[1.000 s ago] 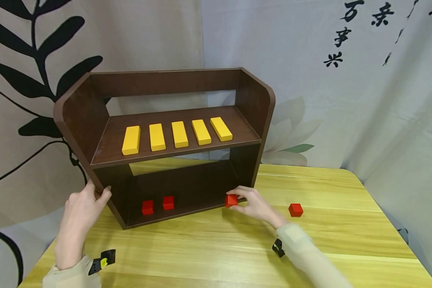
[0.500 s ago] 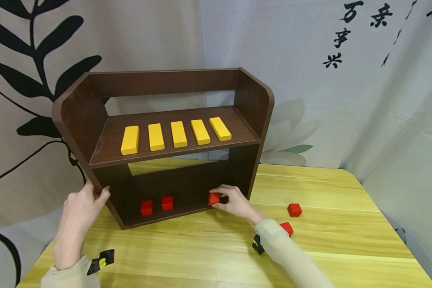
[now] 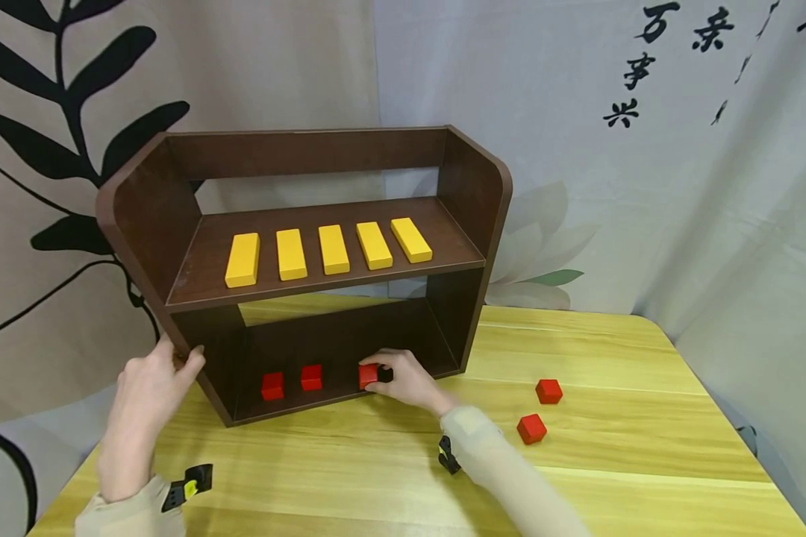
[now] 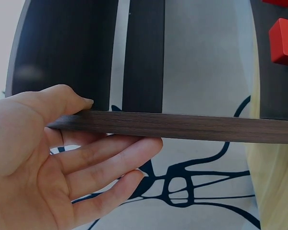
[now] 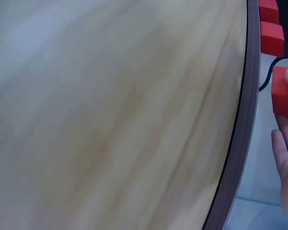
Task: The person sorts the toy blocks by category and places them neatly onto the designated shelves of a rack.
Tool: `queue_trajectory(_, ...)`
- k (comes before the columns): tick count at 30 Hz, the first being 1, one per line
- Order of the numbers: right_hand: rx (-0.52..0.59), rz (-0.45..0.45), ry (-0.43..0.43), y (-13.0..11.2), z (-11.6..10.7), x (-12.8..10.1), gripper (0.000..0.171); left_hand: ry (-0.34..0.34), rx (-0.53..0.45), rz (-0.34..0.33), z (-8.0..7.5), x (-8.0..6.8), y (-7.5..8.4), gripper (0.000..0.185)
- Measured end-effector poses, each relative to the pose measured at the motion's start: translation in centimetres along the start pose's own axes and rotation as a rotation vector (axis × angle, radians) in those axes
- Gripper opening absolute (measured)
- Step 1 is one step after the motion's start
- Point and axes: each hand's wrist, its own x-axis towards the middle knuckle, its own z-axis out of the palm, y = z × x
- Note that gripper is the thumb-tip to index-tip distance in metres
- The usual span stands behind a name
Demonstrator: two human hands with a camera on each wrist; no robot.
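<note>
A dark brown two-tier shelf (image 3: pixel 316 142) stands on the table. My left hand (image 3: pixel 151 388) grips the front edge of its left side panel (image 4: pixel 201 125), thumb on the inner face and fingers along the outer side. With thumb and fingers my right hand (image 3: pixel 410 382) pinches a red cube (image 3: pixel 367 377) at the front of the lower tier, close over its board. Left of it, two more red cubes, one at the left (image 3: pixel 272 386) and one nearer (image 3: pixel 312 377), sit spaced apart on that tier. The right wrist view shows the pinched cube (image 5: pixel 282 91) at its edge.
Several yellow blocks (image 3: pixel 334 250) lie in a row on the upper tier. To the right of the shelf, on the wooden table (image 3: pixel 631 455), are two loose red cubes, one farther back (image 3: pixel 548 391) and one nearer (image 3: pixel 531 429). Printed cloth (image 3: pixel 578 186) hangs behind.
My right hand has carried the pinched cube leftward from the shelf's right end toward the two cubes inside. The nearer table cube has come out from behind the sleeve. The left hand keeps its grip.
</note>
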Motion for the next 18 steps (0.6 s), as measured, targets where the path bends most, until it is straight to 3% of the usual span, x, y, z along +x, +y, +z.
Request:
queue_trajectory(5,-0.033,-0.004,-0.01,-0.8,0.7,0.7,0.039,-0.001,-0.003,-0.001,0.0,0.0,0.0,0.034)
queue_trajectory(18,-0.061,0.088,-0.062,-1.8,2.0,1.7,0.041,-0.02,0.001,-0.005,-0.1,0.2,-0.1,0.036)
